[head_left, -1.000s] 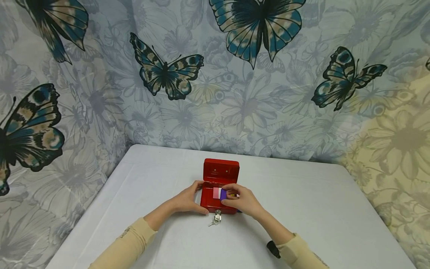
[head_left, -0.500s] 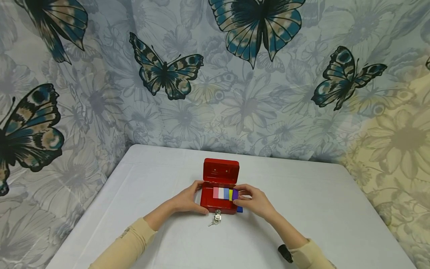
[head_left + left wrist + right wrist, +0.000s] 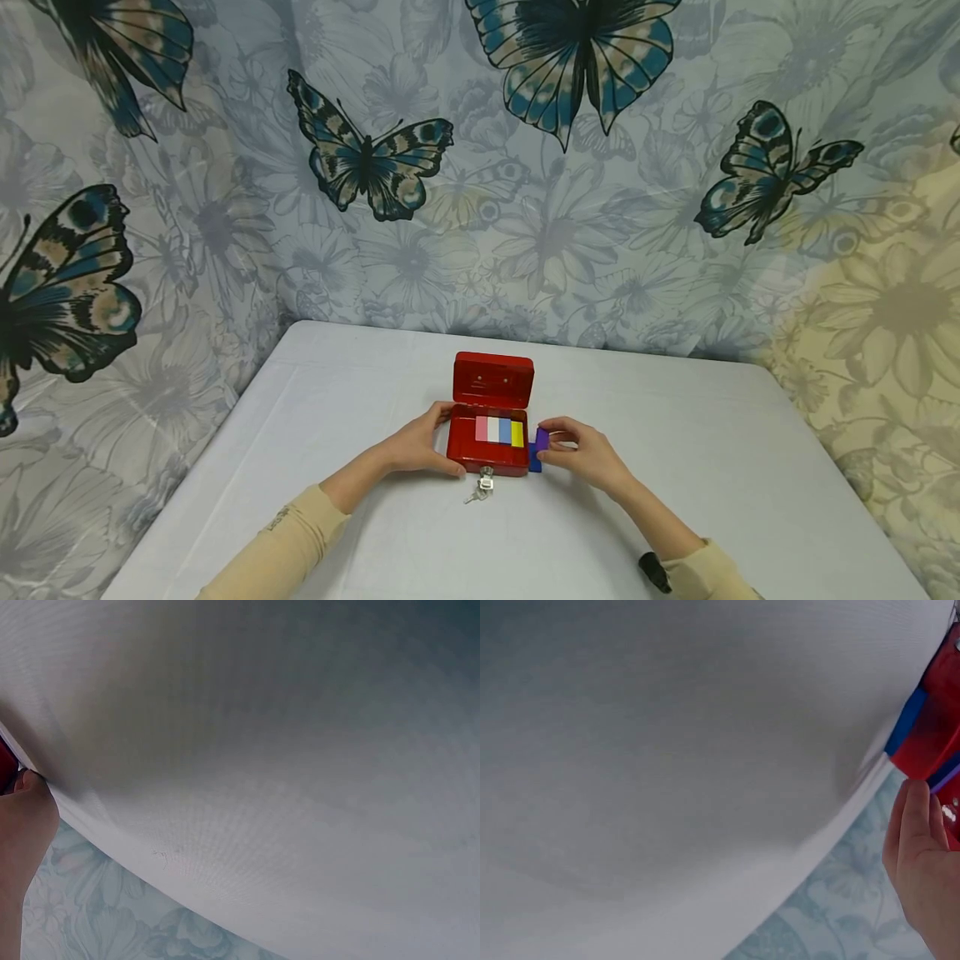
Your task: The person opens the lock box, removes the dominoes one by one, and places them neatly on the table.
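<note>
A small red metal cash box (image 3: 487, 460) stands on the table, its lid (image 3: 492, 379) raised. My left hand (image 3: 416, 442) holds its left side, the thumb at the front corner and the fingers toward the back. Inside lie flat bar-shaped pieces side by side: pink (image 3: 481, 428), white (image 3: 492, 429), blue (image 3: 505, 431) and yellow (image 3: 517, 434). Just right of the box, my right hand (image 3: 585, 454) pinches a purple piece (image 3: 542, 439). Below it, a dark blue piece (image 3: 535, 463) sits against the box's right side. The left wrist view shows only part of the hand.
A silver padlock (image 3: 486, 480) with keys (image 3: 476, 497) is at the box's front. The white-covered table (image 3: 360, 358) spreads around it, with a butterfly-patterned cloth (image 3: 555, 225) behind. Something black (image 3: 655, 572) is at the right sleeve.
My right hand has carried the purple piece rightward, from over the pieces in the box to just past its right side. The blue and yellow pieces are uncovered. My left hand stays put.
</note>
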`<state>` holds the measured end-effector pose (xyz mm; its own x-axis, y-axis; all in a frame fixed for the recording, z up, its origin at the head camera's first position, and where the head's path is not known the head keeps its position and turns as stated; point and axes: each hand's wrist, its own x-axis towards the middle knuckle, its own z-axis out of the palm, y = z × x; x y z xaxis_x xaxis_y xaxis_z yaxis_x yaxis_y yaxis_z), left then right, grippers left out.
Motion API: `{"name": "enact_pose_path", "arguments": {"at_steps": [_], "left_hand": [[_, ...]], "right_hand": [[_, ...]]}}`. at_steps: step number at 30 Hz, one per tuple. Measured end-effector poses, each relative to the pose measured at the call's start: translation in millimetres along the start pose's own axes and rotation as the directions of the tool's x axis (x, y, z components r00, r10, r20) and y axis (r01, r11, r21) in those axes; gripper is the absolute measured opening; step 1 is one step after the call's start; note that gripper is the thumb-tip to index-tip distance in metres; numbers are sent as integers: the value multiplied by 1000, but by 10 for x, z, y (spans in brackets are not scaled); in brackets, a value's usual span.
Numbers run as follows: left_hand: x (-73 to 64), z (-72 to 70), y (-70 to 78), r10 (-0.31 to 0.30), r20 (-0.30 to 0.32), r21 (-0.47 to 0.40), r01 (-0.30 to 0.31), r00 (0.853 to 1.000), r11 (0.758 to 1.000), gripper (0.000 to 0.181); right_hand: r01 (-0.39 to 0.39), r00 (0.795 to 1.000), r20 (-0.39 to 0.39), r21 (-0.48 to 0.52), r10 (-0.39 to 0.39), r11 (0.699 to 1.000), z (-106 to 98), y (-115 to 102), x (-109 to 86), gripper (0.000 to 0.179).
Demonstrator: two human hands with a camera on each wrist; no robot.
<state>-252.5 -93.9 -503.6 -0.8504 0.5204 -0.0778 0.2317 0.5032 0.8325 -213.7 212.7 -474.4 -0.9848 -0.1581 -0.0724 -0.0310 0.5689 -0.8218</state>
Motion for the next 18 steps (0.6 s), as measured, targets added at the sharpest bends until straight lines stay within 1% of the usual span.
{"name": "enact_pose_path", "arguments": {"at_steps": [7, 18], "left_hand": [[4, 1, -15, 3, 1, -9, -3, 1000, 1000, 101], [12, -1, -20, -5, 0, 0, 5, 1000, 1000, 103]], "right_hand": [[8, 1000, 18, -25, -7, 1000, -64, 53, -17, 44], [81, 994, 83, -76, -74, 994, -113, 146, -15, 44]]}}
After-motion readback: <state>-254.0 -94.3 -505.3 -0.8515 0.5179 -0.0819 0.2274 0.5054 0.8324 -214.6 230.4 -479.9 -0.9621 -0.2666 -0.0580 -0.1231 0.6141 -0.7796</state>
